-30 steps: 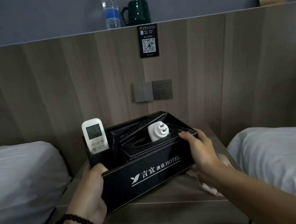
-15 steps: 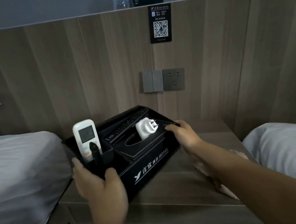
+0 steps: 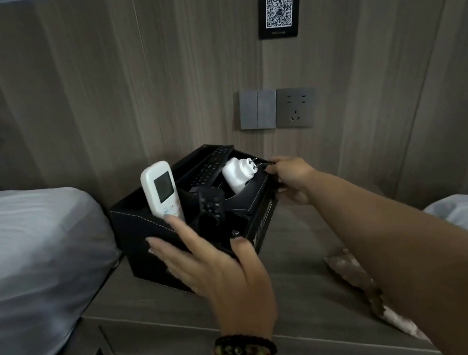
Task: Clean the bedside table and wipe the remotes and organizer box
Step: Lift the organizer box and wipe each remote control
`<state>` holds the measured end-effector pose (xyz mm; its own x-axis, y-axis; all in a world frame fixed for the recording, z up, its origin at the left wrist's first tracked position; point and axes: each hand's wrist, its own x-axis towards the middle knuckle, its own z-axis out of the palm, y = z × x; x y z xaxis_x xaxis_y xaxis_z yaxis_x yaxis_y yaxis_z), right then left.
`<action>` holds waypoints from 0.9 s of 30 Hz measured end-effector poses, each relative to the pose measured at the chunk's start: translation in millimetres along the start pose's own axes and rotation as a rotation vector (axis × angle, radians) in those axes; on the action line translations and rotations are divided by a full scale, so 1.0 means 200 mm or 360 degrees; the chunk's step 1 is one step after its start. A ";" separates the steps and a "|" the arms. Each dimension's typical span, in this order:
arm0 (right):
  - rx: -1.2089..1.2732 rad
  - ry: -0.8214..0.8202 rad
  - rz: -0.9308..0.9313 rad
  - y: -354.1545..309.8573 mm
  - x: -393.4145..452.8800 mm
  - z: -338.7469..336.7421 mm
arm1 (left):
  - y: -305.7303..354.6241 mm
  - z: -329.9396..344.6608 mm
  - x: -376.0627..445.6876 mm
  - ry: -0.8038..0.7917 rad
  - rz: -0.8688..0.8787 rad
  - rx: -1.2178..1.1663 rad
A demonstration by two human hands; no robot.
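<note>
Both my hands are on the organizer box (image 3: 156, 235), which sits on the bedside table (image 3: 162, 314) close to its left edge, turned so that one corner points toward me and its long side runs away to the right toward the wall. My left hand (image 3: 209, 261) has the near corner: the fingers lie spread over the left face and the thumb hooks over the front rim, a wide clasp rather than a tight fist. My right hand (image 3: 291, 180) reaches across to the far end and curls around the rim there, next to the white plug adapter (image 3: 236, 173). So the box's length lies between my two grips, the left hand nearer to me and the right one further out. A white remote (image 3: 161, 192) stands upright in the left pocket, and a black remote (image 3: 211, 207) stands just beside it, with a longer black remote (image 3: 209, 166) slanting behind them. I judge that any lift or turn must keep the box level, or these loose things could tip out. Beside my right forearm a crumpled cloth (image 3: 363, 285) lies on the table, ready for wiping.
</note>
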<state>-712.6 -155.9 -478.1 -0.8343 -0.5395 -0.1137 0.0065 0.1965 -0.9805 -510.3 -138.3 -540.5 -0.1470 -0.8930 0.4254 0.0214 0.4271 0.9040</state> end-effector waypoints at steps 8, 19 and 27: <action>-0.0622 0.0105 -0.0204 -0.10 0.01 0.05 | -0.07 0.10 -0.02 -0.0037 0.0287 0.0224; -0.0387 -0.0243 -0.0653 -0.23 -0.70 0.10 | -0.03 0.02 0.12 -0.0040 0.0539 -0.0240; -0.0339 -0.0108 -0.0825 -0.22 -0.77 0.13 | -0.04 -0.04 0.11 -0.0138 0.0501 -0.0208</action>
<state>-569.8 -102.6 -420.7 -0.6616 -0.6594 0.3572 -0.5119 0.0490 -0.8577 -505.3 -161.4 -537.8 -0.1964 -0.7026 0.6839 0.2047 0.6528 0.7294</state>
